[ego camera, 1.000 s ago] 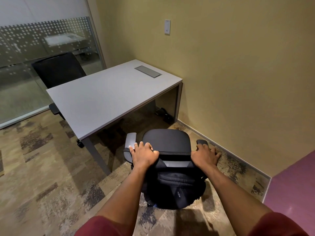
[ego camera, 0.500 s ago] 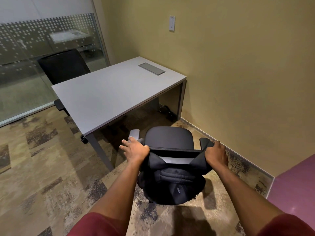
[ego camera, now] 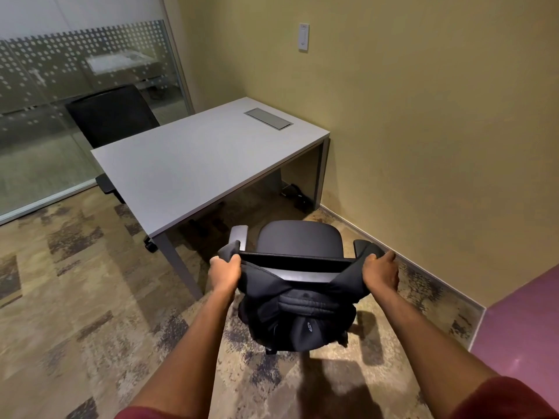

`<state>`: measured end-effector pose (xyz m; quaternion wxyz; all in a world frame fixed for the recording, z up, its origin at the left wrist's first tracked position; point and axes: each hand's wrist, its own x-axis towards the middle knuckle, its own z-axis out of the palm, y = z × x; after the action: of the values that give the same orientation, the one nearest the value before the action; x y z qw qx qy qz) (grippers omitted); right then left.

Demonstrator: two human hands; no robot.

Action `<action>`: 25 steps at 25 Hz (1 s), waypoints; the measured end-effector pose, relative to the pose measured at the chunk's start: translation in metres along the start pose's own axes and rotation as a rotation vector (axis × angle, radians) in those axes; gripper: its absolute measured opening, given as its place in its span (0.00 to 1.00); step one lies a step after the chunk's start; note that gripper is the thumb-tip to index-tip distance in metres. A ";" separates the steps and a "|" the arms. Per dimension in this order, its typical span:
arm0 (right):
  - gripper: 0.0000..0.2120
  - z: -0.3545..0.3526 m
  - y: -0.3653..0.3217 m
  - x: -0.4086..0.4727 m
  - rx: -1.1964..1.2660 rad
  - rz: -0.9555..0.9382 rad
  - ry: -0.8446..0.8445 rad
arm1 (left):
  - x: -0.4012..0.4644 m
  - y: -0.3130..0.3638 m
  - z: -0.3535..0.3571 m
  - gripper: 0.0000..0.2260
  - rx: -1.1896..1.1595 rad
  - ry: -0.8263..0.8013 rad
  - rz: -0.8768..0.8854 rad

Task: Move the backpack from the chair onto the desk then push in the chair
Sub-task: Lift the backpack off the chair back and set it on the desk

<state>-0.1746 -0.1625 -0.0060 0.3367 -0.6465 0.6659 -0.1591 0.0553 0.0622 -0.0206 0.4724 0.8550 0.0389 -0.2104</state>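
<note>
A black backpack (ego camera: pixel 298 316) hangs by its shoulder straps over the back of a black office chair (ego camera: pixel 299 238), on the side facing me. My left hand (ego camera: pixel 225 273) grips the left strap at the top left corner of the chair back. My right hand (ego camera: pixel 379 272) grips the right strap at the top right corner. Both straps are pulled outward and up around the backrest. The grey desk (ego camera: pixel 193 164) stands just beyond and left of the chair, its top bare except for a grey cable hatch (ego camera: pixel 268 118).
A tan wall runs close along the chair's right side, with a baseboard. A second black chair (ego camera: pixel 112 116) stands behind the desk by a frosted glass partition (ego camera: pixel 60 95). Cables lie under the desk by the wall. Patterned carpet spreads to the left.
My hands went from resting on the chair back's top corners to closing on the backpack straps and pulling them up and apart. The view shifted slightly closer.
</note>
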 end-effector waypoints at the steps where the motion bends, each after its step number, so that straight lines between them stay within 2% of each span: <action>1: 0.22 0.000 0.001 -0.001 0.019 0.010 0.002 | 0.000 -0.005 -0.001 0.26 -0.112 -0.026 -0.039; 4: 0.21 0.000 0.003 0.000 0.090 0.064 0.007 | -0.014 -0.011 -0.003 0.15 -0.503 -0.111 -0.121; 6: 0.20 -0.002 0.002 -0.002 0.157 0.114 0.002 | -0.018 -0.016 -0.004 0.13 -0.720 -0.154 -0.150; 8: 0.20 -0.002 0.002 -0.002 0.237 0.193 -0.003 | -0.023 -0.018 -0.004 0.13 -0.836 -0.156 -0.166; 10: 0.24 0.000 0.004 -0.003 0.309 0.280 -0.028 | -0.028 -0.018 -0.002 0.13 -0.847 -0.138 -0.176; 12: 0.27 0.002 0.007 -0.005 0.376 0.332 -0.070 | -0.030 -0.018 0.002 0.13 -0.751 -0.101 -0.170; 14: 0.29 0.001 0.009 -0.008 0.471 0.350 -0.113 | -0.034 -0.020 0.004 0.13 -0.662 -0.076 -0.166; 17: 0.32 0.001 0.015 -0.011 0.596 0.349 -0.189 | -0.038 -0.028 0.009 0.17 -0.650 -0.069 -0.185; 20: 0.35 0.006 0.029 -0.019 0.616 0.308 -0.249 | -0.046 -0.037 0.017 0.19 -0.745 -0.178 -0.217; 22: 0.33 0.006 0.035 -0.028 0.648 0.285 -0.270 | -0.053 -0.041 0.021 0.20 -0.815 -0.265 -0.207; 25: 0.29 0.001 0.036 -0.035 0.640 0.257 -0.244 | -0.066 -0.042 0.023 0.17 -0.937 -0.237 -0.186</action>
<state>-0.2034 -0.1241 -0.0216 0.6161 -0.4337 0.6132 -0.2373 -0.0233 0.0751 -0.0390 0.7867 0.5135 0.1514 -0.3075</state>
